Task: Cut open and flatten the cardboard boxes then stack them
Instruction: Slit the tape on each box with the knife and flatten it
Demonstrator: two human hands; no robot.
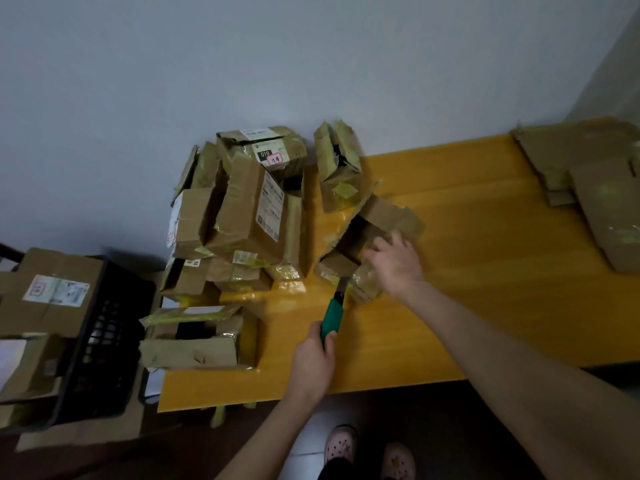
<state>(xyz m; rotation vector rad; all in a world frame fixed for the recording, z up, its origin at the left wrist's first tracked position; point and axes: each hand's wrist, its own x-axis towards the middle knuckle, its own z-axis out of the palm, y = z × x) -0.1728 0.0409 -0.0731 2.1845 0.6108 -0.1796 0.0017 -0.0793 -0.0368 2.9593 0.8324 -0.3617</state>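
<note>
Glossy yellow table (450,271), crumpled taped boxes (249,209) heaped left.
Left hand (311,362) gripped a green knife (330,318), blade at a torn brown box (381,216) mid-table; right hand (394,265) pressed it, fingers spread.

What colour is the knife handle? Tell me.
Green; the head view shows the knife handle best, held in the left hand.

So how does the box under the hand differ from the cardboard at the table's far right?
The box stands hollow, with a dark opening; the cardboard lies spread flat. The right hand rests on the box and the knife in the left hand points at it; nothing touches the cardboard. Both are brown, taped, on the table.
</note>
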